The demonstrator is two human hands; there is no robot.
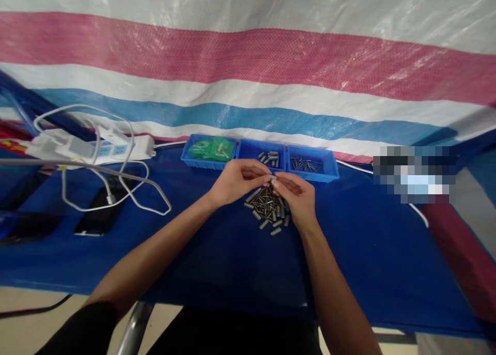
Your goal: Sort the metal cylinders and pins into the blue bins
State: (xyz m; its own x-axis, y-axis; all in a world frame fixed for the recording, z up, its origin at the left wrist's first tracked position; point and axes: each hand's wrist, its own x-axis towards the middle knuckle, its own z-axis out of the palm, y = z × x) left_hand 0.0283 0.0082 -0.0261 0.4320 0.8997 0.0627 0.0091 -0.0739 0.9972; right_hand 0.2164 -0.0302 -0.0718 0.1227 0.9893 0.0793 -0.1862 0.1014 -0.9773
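My left hand (236,181) and my right hand (296,197) meet over a loose pile of small grey sleeves and thin metal pins (267,209) on the blue table cover (217,251). The fingertips of both hands are pinched together around a small grey sleeve (270,178) held between them. Just behind the hands stand three blue bins: the left bin (209,152) holds green plastic bags, the middle bin (261,156) holds grey sleeves, the right bin (312,164) holds dark pins.
A white power strip (96,147) with looping white cables (127,189) lies at the left. A black phone (98,213) is plugged in beside it, and another dark device (23,228) lies further left. A striped tarp (248,60) hangs behind the table.
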